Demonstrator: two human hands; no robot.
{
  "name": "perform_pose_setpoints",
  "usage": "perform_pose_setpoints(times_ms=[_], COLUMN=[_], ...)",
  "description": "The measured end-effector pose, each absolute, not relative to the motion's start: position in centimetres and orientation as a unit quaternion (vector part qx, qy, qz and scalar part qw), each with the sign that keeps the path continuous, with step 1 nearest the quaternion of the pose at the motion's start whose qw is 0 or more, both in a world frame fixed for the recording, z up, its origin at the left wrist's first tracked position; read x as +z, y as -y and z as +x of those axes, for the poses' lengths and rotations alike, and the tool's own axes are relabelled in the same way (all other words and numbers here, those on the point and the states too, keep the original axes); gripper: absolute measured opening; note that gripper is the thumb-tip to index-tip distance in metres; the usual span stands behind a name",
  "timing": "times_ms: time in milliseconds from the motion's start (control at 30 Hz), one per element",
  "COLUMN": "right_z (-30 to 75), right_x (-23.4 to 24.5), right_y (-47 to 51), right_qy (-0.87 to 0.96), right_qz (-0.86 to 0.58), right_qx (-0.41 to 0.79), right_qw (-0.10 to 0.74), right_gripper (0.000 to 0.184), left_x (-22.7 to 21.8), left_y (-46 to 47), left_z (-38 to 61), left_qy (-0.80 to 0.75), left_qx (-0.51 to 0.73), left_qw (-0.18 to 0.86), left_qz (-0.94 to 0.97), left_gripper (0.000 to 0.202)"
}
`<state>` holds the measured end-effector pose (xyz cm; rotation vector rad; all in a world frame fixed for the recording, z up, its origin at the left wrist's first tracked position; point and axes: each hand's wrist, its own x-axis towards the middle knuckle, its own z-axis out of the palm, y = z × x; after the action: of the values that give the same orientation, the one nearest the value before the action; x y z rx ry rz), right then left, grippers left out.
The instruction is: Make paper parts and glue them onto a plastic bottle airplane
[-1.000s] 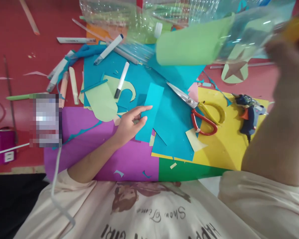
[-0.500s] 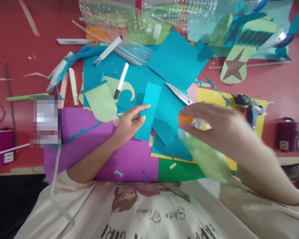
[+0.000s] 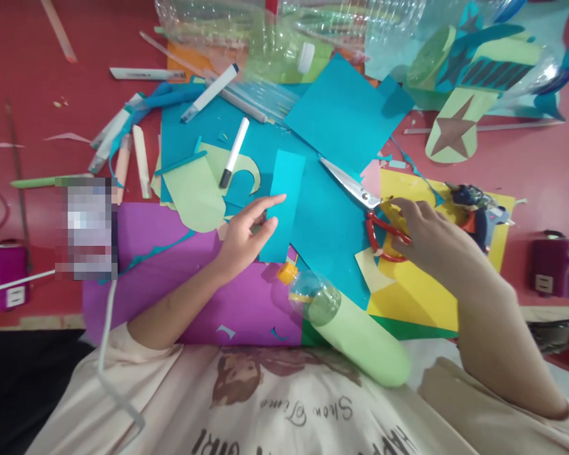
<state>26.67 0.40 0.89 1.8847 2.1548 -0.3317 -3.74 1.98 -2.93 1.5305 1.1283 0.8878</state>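
My left hand (image 3: 246, 237) rests with index finger and thumb apart, their tips at an upright blue paper strip (image 3: 287, 196). Over the red handles of a pair of scissors (image 3: 348, 183), my right hand (image 3: 431, 243) has its thumb and fingers spread, the thumb touching or just above a handle loop. The silver blades point up and left across blue paper. Between my arms lies a clear plastic bottle (image 3: 355, 332) wrapped in light green paper, its orange cap (image 3: 287, 273) toward the purple sheet. Its base reaches over the table's front edge by the shirt.
Several markers (image 3: 234, 151) and paper scraps lie on the left and centre. A glue gun (image 3: 488, 224) rests on yellow paper (image 3: 412, 297) at right. Clear bottles (image 3: 284, 38) line the back. A phone-like device (image 3: 88, 227) with a cable (image 3: 107, 341) lies at left.
My right hand has let go of the bottle, which now lies at the front edge, and has moved to the scissors' handles. My left hand has stayed by the strip.
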Motion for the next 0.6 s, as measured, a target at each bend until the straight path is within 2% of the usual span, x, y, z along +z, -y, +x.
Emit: perform_pose_setpoints(times_ms=[100,200,433,600], right_z=[26.2,26.2,27.3,26.0], right_x=[0.5,0.5,0.3,0.1], right_y=[-0.3,-0.5,-3.4,-8.3], right_qy=[-0.702,-0.707,-0.745,-0.727], right_qz=[0.691,0.687,0.65,0.672], right_qx=[-0.131,-0.157,-0.121,-0.117], right_qw=[0.11,0.057,-0.086,-0.086], right_gripper=[0.062,0.065,0.05,0.055], left_x=[-3.2,-3.3,-3.4,-3.4], left_y=[-2.0,-2.0,-2.1,-2.2], left_z=[-3.8,-3.9,-3.9,-3.9], left_qy=[-0.459,-0.455,-0.458,-0.462], left_qx=[0.376,0.388,0.398,0.398], left_qw=[0.507,0.514,0.513,0.51], left_qz=[0.626,0.615,0.607,0.607], left_gripper=[0.041,0.039,0.037,0.039])
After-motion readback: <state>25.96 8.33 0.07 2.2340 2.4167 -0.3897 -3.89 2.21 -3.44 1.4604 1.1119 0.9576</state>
